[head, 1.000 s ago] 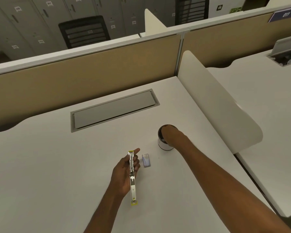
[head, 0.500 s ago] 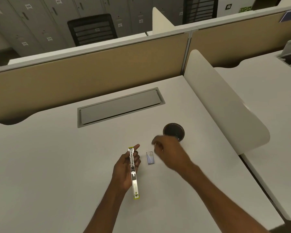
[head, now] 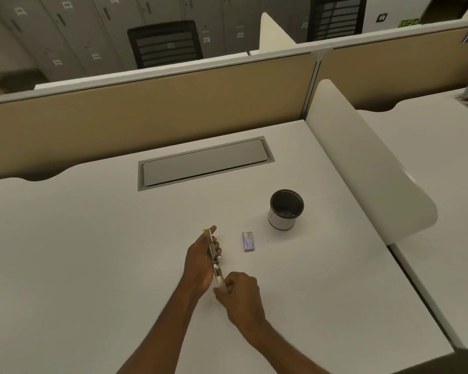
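My left hand grips a long metal stapler with yellow ends, opened out flat and held above the white desk. My right hand has its fingers curled at the stapler's near end and touches it there; the near yellow end is hidden by those fingers. A small purple staple box lies on the desk just right of the stapler. Further right stands a round cup, white outside and dark inside, with something small at its bottom.
A grey cable hatch is set into the desk behind the hands. A tan partition closes the back, and a white curved divider borders the right side. Beyond it lies a neighbouring desk.
My right hand left the cup, passed over the staple box and came back to the stapler's near end. The left hand kept holding the stapler in place.
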{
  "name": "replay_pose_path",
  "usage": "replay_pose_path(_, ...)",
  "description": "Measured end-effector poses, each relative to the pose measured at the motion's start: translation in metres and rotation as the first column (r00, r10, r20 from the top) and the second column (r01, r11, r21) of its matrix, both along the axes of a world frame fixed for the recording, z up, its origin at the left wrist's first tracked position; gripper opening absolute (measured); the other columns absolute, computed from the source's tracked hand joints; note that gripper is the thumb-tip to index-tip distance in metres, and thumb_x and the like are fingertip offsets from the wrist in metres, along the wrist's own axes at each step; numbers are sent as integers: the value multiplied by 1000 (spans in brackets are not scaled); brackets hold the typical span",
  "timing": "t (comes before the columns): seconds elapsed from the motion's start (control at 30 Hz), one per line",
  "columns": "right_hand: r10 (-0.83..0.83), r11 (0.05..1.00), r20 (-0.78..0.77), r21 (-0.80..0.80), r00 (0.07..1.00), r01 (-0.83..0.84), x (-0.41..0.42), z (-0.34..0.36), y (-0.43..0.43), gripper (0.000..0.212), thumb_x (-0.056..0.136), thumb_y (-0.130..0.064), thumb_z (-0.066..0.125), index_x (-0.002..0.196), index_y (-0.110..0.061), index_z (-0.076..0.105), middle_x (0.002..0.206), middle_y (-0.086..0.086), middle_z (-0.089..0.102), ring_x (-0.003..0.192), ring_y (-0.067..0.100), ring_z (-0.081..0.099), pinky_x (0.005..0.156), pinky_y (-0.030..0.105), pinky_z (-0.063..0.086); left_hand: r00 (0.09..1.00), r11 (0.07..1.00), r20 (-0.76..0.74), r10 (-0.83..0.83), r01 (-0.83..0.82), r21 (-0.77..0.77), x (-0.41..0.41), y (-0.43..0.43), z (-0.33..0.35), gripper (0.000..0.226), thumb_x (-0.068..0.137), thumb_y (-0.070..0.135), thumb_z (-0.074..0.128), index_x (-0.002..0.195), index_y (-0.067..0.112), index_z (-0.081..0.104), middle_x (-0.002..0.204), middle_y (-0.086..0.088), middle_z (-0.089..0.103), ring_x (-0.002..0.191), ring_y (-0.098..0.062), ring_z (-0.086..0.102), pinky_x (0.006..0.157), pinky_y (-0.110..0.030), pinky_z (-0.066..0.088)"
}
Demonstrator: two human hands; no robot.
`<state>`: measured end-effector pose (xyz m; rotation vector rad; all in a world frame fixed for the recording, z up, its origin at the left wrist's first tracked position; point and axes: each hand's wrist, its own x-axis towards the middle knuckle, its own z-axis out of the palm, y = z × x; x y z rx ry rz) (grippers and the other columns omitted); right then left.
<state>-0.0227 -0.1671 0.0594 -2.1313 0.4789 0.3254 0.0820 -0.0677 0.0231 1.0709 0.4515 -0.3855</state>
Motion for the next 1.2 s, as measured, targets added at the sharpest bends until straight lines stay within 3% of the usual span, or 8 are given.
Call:
replay_pose_path(0.2, 58, 976, 7, -211, 998, -55, -9, -13, 9, 27, 97, -38, 60, 117, -19, 61, 114, -3, 65, 103, 13, 62, 83, 20, 44, 978, 804, 126, -164, 59, 591, 6, 16, -7, 25, 92, 25, 77, 117, 19, 76, 100, 1, 78, 91, -19, 71, 85, -33, 58)
replay_pose_path(0.3, 63, 970, 0, -234, 998, -61, -12, -19, 12, 26, 98, -38, 59, 116, -20, 59, 114, -2, 64, 103, 14, 62, 87, 23, 46, 969, 696, 147, -197, 33, 717, 9, 16, -10, 17, 84, 19, 86, 96, 14, 74, 83, -1, 77, 73, -13, 69, 69, -24, 54)
replay_pose_path(0.4, 68, 967, 2, -248, 998, -65, -16, -27, 12, 23, 97, -37, 59, 112, -19, 58, 110, -1, 63, 99, 15, 61, 85, 25, 47, 961, 657, 160, -227, 30, 753, 11, 14, -13, 18, 79, 12, 88, 91, 7, 76, 80, -5, 75, 65, -3, 67, 64, -17, 54)
replay_pose_path(0.63, 73, 957, 174, -289, 982, -20, -13, -35, 0, 29, 95, -44, 60, 101, -16, 62, 90, -5, 59, 86, 15, 59, 73, 25, 44, 975, 638, 117, -191, 33, 769, 16, 16, -22, 26, 73, 9, 92, 95, 4, 78, 83, -14, 76, 73, -19, 68, 74, -30, 58)
replay_pose_path(0.8, -16, 956, 275, -276, 961, 95, 33, -29, -45, 47, 91, -7, 62, 136, -12, 56, 131, 6, 59, 120, 27, 56, 98, 36, 49, 981, 613, 112, -161, 11, 790, 19, 14, -17, 23, 73, 5, 91, 89, 1, 75, 74, -7, 71, 68, -18, 66, 69, -27, 55)
replay_pose_path(0.97, 100, 964, 220, -264, 970, -39, 70, -33, -67, 52, 98, -12, 58, 148, -18, 48, 153, 5, 47, 136, 26, 46, 114, 37, 39, 980, 617, 125, -154, -3, 787, 19, 14, -16, 20, 76, 8, 90, 87, 2, 74, 79, -14, 73, 70, -20, 65, 74, -32, 55)
replay_pose_path(1.13, 168, 918, 302, -396, 938, -37, 78, -40, -72, 13, 93, -14, 61, 100, -7, 69, 96, 9, 73, 90, 33, 65, 79, 43, 55, 972, 606, 191, -139, -69, 793, 19, 13, -12, 31, 80, 15, 89, 104, 5, 72, 90, -12, 69, 81, -22, 65, 80, -34, 54)
replay_pose_path(1.2, 155, 922, 302, -385, 941, -29, 79, -42, -73, 14, 92, -14, 63, 98, -3, 69, 95, 12, 72, 90, 34, 65, 81, 45, 54, 955, 594, 255, -153, -117, 796, 19, 9, -6, 27, 85, 15, 84, 107, 7, 72, 93, -10, 68, 80, -18, 64, 76, -27, 51)
